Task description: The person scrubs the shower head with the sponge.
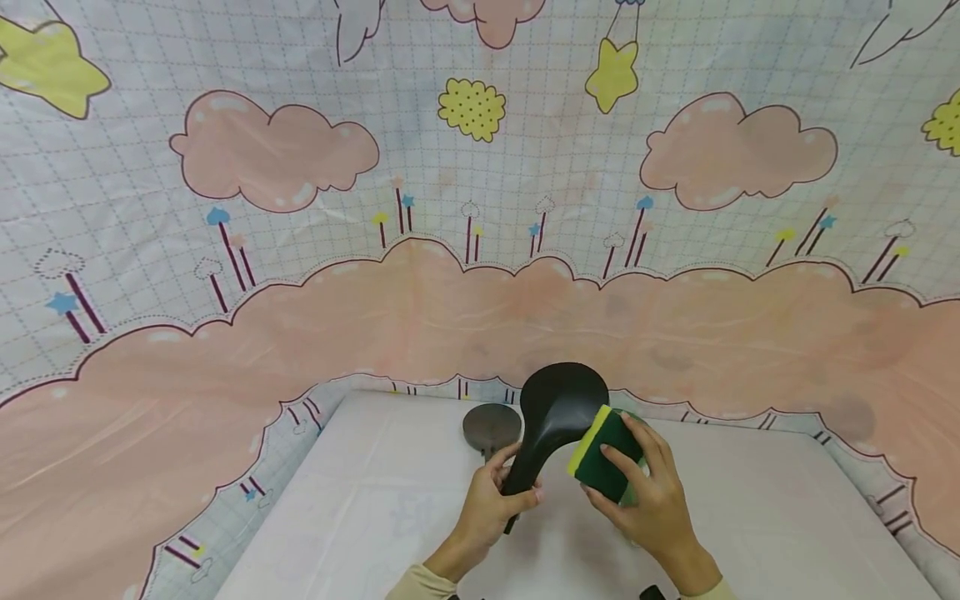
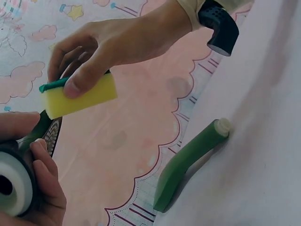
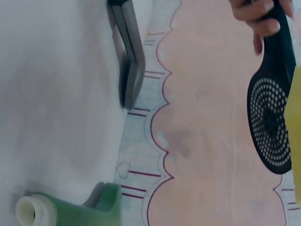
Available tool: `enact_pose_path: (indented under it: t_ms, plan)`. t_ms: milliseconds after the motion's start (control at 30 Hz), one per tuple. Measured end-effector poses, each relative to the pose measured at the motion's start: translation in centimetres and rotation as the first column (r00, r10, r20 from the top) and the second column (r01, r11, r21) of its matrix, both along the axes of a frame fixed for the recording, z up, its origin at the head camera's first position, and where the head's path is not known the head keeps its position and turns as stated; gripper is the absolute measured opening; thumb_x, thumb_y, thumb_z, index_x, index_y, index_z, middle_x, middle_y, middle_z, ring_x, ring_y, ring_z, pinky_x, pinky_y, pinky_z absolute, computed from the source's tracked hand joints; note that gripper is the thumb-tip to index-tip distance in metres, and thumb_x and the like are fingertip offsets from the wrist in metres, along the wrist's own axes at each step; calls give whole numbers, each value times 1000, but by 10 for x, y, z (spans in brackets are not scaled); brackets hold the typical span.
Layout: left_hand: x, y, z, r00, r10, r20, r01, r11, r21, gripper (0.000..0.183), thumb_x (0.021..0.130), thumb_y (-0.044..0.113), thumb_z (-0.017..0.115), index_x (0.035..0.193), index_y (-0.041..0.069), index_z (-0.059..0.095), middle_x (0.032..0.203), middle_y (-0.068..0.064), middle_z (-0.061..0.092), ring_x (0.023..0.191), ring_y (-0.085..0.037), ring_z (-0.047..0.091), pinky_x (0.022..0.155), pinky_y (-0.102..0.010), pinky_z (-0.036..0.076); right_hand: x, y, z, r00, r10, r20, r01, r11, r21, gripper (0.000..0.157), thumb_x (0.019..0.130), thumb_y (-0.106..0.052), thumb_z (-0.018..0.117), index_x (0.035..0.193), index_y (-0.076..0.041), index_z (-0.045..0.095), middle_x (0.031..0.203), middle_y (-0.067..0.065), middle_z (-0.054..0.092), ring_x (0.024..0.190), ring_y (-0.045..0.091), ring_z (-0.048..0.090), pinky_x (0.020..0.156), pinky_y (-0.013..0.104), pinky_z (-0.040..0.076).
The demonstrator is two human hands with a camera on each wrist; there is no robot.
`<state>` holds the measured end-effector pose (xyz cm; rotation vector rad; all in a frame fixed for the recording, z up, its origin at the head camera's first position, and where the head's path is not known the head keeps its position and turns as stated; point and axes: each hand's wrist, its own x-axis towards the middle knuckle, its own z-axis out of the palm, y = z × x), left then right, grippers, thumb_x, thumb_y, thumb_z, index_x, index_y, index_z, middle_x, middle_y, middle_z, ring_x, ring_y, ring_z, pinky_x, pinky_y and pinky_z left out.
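My left hand (image 1: pixel 483 508) grips a black shower head (image 1: pixel 558 408) by its handle, holding it tilted above the table. Its round face, dotted with pale nozzles, shows in the right wrist view, and the handle's white hollow end (image 2: pixel 26 188) in the left wrist view. In my right hand (image 1: pixel 656 504) is a sponge (image 1: pixel 611 458), yellow with a dark green scouring side, pinched between thumb and fingers. The sponge is close beside the shower head's broad end, overlapping its edge in the head view.
A grey shower head (image 1: pixel 491 427) lies on the white table (image 1: pixel 360 500) behind my left hand. A green shower head (image 2: pixel 188 165) with a white connector lies on the right, partly hidden by my right hand in the head view. A cartoon-printed cloth (image 1: pixel 480 325) hangs behind the table.
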<state>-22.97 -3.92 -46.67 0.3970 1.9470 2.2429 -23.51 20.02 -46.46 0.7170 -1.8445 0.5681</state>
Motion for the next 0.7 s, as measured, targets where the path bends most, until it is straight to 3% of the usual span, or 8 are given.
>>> enact_pose_path:
  t_ms: [200,400,567,700]
  plan:
    - [0,1,-2,1000,9,-9,-10,1000,-18,53,80,-3,70,126,1,45,103,-26,70,88,-16,68,76,-26,49,-1,8,-1,999,-12,33,13,999,-47,58,87,-61,62,106,-7,71,135,27,54,124,36,47,115,15,27]
    - [-3,3,-5,999,25,33,-25,1000,1,52,78,-1,71,125,0,50,106,-7,65,84,-13,61,63,-23,46,1,3,-4,1000,-7,0,7,997,-80,58,87,-60,63,105,-5,70,133,30,53,123,37,47,116,17,28]
    - [-5,6,-5,998,42,53,-45,998,53,52,78,0,73,126,-3,53,107,-3,61,93,-12,61,71,-25,49,0,-3,-6,999,22,-48,-25,997,-68,56,87,-58,65,104,-5,69,131,32,53,124,37,48,116,19,30]
    - [-5,6,-5,996,46,73,-50,997,61,49,81,4,74,126,-3,56,111,-6,64,97,-14,62,77,-27,52,1,-6,-5,998,50,-39,-52,998,-40,53,89,-55,63,107,-5,68,132,33,52,128,34,46,116,19,29]
